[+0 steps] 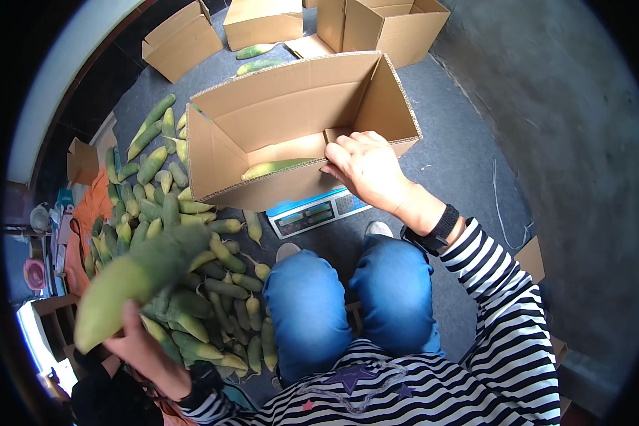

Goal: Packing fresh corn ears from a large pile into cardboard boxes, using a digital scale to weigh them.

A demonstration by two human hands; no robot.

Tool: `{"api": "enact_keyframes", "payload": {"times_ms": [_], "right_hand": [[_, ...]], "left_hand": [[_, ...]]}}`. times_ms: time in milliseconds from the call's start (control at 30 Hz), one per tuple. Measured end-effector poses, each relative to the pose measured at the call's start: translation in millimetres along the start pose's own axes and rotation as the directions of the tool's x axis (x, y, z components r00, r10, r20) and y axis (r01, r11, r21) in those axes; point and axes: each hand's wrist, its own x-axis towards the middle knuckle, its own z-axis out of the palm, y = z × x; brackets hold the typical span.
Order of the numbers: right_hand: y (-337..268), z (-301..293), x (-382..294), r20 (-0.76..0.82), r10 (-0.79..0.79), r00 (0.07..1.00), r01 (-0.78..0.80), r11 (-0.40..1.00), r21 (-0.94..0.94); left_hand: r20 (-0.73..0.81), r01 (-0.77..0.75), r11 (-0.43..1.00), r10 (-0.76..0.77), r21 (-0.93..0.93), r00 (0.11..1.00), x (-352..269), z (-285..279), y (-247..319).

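In my left hand [148, 352] is a large green radish [133, 279], pale at one end and blurred, raised over a big heap of green radishes [226, 290] on the floor. My right hand [366, 164] grips the near rim of an open cardboard box [293, 101], fingers over the edge and thumb outside. Inside the box one radish [277, 168] shows along the near wall; that wall hides part of the box's bottom. Beneath the box sits a digital scale [319, 214], its display and keypad facing me.
Several more cardboard boxes [263, 24] stand on the dark floor beyond. Two loose radishes [258, 66] lie behind the near box. A grey wall [559, 133] bounds the right side. Orange cloth [97, 199] lies left of the heap. My knees [309, 298] are close below the scale.
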Motion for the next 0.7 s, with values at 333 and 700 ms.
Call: {"api": "enact_keyframes", "payload": {"times_ms": [333,700], "right_hand": [[4.7,2.9,-6.3,-0.017,0.007,1.0,-0.008,0.999,-0.035],[-5.7,3.8,1.3,-0.05,-0.027,0.998,0.026,0.999,-0.02]], "left_hand": [[0.534,-0.231,0.946,0.318,-0.226,0.783,69.2,174.2,74.8],[0.918,-0.649,0.736,0.368,-0.191,0.147,62.1,276.3,21.7]]}}
